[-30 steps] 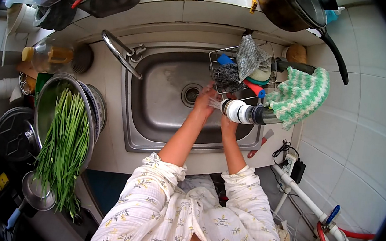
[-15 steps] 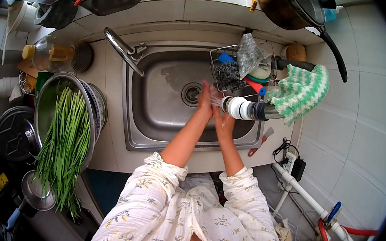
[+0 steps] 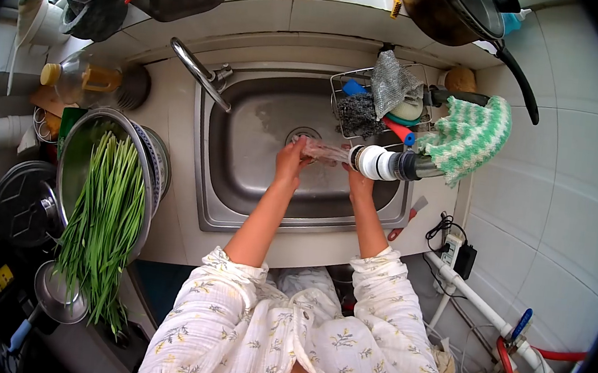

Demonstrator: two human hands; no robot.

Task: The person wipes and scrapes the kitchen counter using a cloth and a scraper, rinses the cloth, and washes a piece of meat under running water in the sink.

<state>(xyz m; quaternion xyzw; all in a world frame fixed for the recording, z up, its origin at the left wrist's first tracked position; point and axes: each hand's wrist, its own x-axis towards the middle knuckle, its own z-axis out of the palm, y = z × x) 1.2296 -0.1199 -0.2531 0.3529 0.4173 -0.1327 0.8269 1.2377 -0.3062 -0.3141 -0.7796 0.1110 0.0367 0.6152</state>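
Observation:
Over the steel sink [image 3: 248, 188], my left hand [image 3: 289, 162] is beside the water stream [image 3: 326, 152], its fingers smeared and partly hidden by the water. My right hand [image 3: 359, 181] is beneath the white and black faucet spout [image 3: 378, 163], which covers its fingers. Water runs leftward from the spout toward my left hand, above the drain [image 3: 306, 135]. A wire basket [image 3: 338, 89] at the sink's back right holds a dark scrubber [image 3: 359, 115], a silvery mesh cloth [image 3: 394, 84] and a red-handled tool [image 3: 398, 131].
On the left, a metal bowl [image 3: 69, 155] holds long green stalks [image 3: 102, 217]. A second, curved faucet [image 3: 198, 72] stands at the back left. A green-and-white cloth [image 3: 468, 140] drapes over the spout's pipe. A red-handled scraper [image 3: 406, 220] lies right of the sink; a lidded pan [image 3: 441, 16] sits above.
My hands have moved apart. My left hand has shifted left and my right hand slightly right, now under the spout. The view has shifted slightly.

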